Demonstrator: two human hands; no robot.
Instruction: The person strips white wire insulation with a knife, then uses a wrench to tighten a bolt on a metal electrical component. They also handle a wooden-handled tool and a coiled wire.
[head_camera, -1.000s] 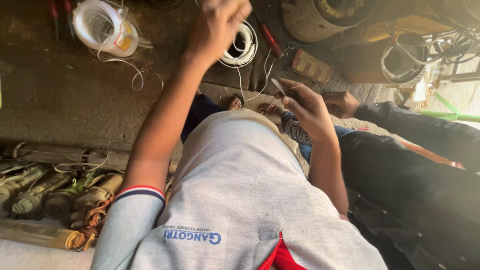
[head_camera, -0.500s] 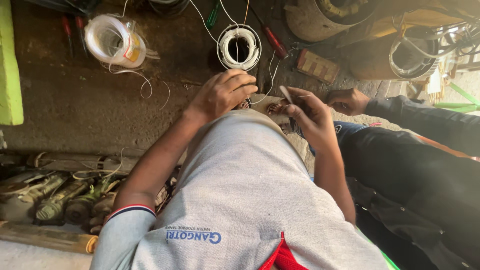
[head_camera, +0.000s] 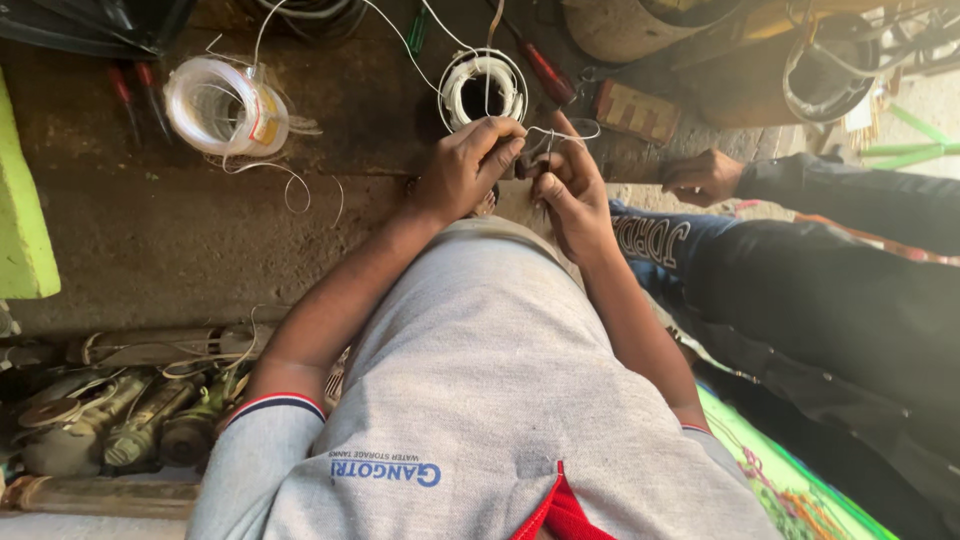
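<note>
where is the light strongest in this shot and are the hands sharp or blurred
Head view: daylight is brightest at the upper right edge; the dirty work surface lies in duller shade. The left hand and right hand look fairly sharp, holding thin white wire; wide-angle distortion bends the frame edges.

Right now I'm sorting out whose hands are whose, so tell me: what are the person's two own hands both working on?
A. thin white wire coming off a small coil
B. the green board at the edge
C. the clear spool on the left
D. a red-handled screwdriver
A: the left hand and the right hand meet just below the small coil and pinch the thin white wire between their fingers.
</note>
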